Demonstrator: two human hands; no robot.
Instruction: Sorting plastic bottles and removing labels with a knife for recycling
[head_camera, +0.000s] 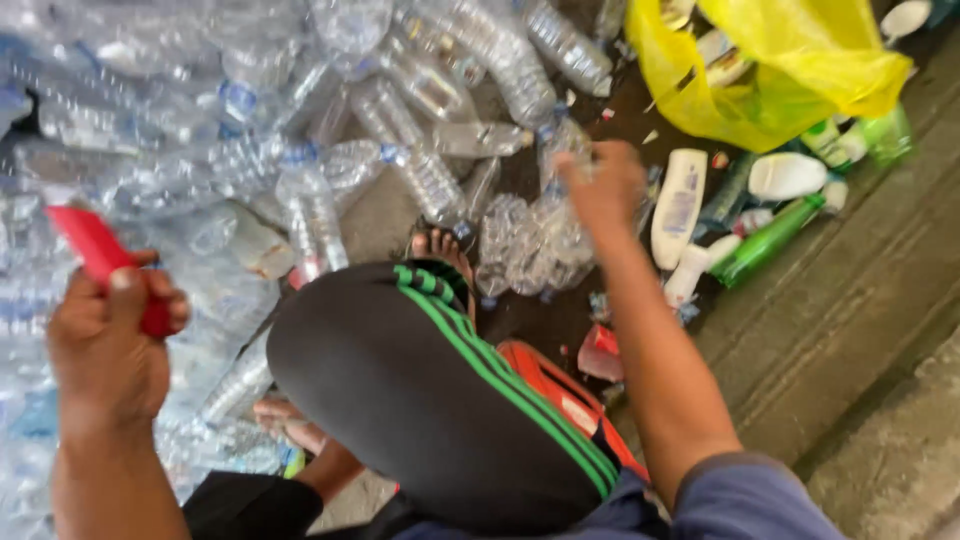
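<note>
Under R hand (604, 185): clear bottle (560, 150); L hand (108, 340) grips red tool (100, 262).

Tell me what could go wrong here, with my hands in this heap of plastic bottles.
The left hand grips a red tool beside your raised knee; a slip might hit it. The right hand reaches into crushed clear bottles near your bare foot; loose bottles could roll underfoot.

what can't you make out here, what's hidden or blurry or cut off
Head view:
- Red flat plastic tool in the left hand: fingers cover its lower end and motion blur hides what kind it is.
- Right hand: blurred, its grip on the clear crushed plastic bottle is unclear.
- Yellow plastic bag: cut by the top edge, contents mostly hidden.
</note>
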